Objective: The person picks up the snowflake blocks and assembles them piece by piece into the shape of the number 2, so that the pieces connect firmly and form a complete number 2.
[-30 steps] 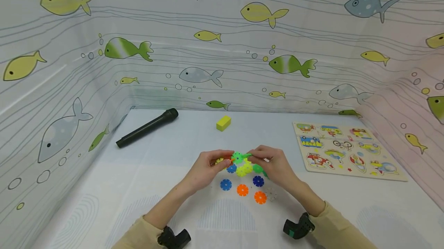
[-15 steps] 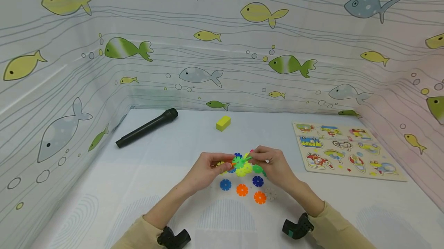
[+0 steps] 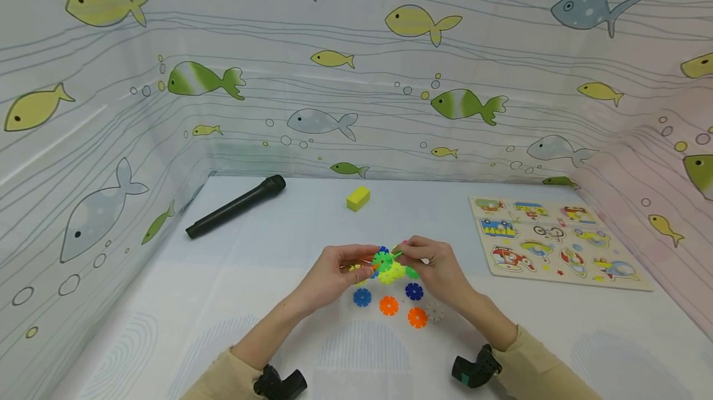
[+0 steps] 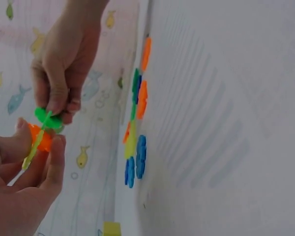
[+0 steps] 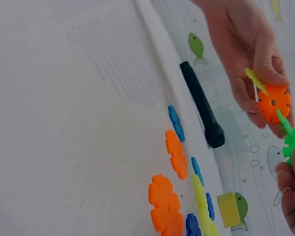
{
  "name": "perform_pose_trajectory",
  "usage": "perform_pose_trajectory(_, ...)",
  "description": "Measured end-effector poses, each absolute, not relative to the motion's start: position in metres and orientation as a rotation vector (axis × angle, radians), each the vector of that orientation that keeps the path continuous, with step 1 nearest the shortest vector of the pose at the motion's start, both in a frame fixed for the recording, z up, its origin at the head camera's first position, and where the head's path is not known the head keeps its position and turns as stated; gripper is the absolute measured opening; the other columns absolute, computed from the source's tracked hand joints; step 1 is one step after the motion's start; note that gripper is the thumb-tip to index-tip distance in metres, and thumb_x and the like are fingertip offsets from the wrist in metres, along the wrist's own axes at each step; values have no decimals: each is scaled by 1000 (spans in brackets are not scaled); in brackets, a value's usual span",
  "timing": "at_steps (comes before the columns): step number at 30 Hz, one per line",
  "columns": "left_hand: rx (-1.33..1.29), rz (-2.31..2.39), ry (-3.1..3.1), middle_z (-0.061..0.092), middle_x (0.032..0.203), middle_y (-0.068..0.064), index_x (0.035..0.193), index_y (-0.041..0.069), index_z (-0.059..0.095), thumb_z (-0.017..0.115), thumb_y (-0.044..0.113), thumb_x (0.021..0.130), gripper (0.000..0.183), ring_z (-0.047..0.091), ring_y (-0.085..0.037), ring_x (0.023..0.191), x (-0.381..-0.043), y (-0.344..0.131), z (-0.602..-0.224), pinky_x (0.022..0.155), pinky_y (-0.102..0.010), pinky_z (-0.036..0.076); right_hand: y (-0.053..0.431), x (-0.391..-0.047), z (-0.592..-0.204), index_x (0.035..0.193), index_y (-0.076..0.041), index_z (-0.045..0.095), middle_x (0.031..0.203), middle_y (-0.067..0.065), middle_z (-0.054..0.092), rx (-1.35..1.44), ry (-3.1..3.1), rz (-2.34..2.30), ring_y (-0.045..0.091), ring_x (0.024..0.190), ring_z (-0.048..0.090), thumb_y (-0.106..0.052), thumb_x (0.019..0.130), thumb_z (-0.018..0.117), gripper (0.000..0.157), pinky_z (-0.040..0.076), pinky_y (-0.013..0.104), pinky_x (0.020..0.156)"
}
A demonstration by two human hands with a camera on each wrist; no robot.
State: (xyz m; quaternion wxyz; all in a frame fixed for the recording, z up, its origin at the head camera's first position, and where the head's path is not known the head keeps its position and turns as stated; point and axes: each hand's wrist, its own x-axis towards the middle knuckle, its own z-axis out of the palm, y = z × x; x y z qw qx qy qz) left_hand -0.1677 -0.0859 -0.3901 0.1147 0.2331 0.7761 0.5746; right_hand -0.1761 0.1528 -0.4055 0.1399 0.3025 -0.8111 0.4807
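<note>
Both hands meet over a group of slotted snowflake discs. My left hand (image 3: 325, 276) pinches an orange disc (image 5: 274, 104) between thumb and fingers, a yellow disc (image 5: 255, 81) joined crosswise to it. A green disc (image 5: 283, 120), seen edge-on in the right wrist view, stands at the orange one's rim. My right hand (image 3: 440, 267) pinches another green disc (image 5: 294, 142), which meets the first green one. Below the hands lie loose discs: a blue one (image 3: 362, 297), a dark blue one (image 3: 414, 291), two orange ones, a clear one (image 3: 435, 312) and yellow ones (image 3: 390, 274).
A black microphone (image 3: 236, 207) lies at the back left. At the back middle sits a yellow block (image 3: 358, 199). A wooden picture puzzle board (image 3: 557, 242) lies on the right. Fish-printed cloth (image 3: 356, 78) hangs behind and along the sides.
The front green disc has turned to face the head camera. My right hand has shifted slightly left with its green disc, and blue and pink discs behind have come into sight.
</note>
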Motion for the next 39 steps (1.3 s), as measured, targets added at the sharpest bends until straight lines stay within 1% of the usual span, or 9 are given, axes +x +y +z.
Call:
perform_pose_trajectory(6,675,1686,2277,65,130,-16,137,3,59,61,10,99,38,67,-28,109,-166,-85,-388,89,-22,56,151,-176,-406,106,-2,78,92,3,72,814,-2407,1432,14,83,65,0,89,69,19,58,20,77)
perform_pose_trajectory(10,680,1681,2282,64,132,-16,137,3,58,60,9,99,39,67,-27,111,-166,-86,-388,90,-22,56,149,-176,-406,105,-7,79,93,-1,72,812,-2426,1394,11,81,62,-5,91,70,17,58,22,73)
perform_pose_trajectory(15,689,1667,2303,64,133,-15,138,4,59,61,11,99,39,66,-25,111,-167,-86,-389,90,-22,55,148,-177,-408,105,-10,78,94,-4,71,827,-2422,1331,9,79,59,-11,92,70,15,55,25,67)
perform_pose_trajectory(22,679,1675,2323,65,131,-15,137,4,60,60,9,99,38,66,-25,110,-167,-87,-390,91,-23,55,146,-177,-409,104,-14,77,90,-7,69,806,-2434,1339,9,79,59,-16,94,70,13,53,26,66)
perform_pose_trajectory(25,665,1682,2327,66,129,-15,136,4,60,59,7,99,37,66,-25,109,-167,-88,-389,90,-23,56,146,-178,-409,105,-14,77,88,-7,68,805,-2445,1354,10,79,59,-18,94,69,14,53,26,67)
perform_pose_trajectory(29,650,1689,2339,67,127,-14,136,5,61,60,7,99,37,66,-25,109,-167,-88,-389,91,-24,56,148,-178,-408,112,-12,75,90,-7,70,802,-2465,1360,10,82,61,-19,95,68,19,54,26,71)
perform_pose_trajectory(34,624,1696,2356,66,129,-12,136,5,61,60,8,99,37,65,-26,112,-167,-87,-388,94,-26,55,154,-179,-404,118,-13,72,91,-6,71,790,-2481,1326,9,82,64,-19,95,69,24,56,29,72)
perform_pose_trajectory(39,577,1708,2379,67,126,-11,135,8,62,61,7,98,36,66,-26,112,-167,-87,-386,93,-27,56,167,-183,-405,115,-11,73,93,-2,73,766,-2495,1291,8,81,65,-17,94,70,21,58,29,72)
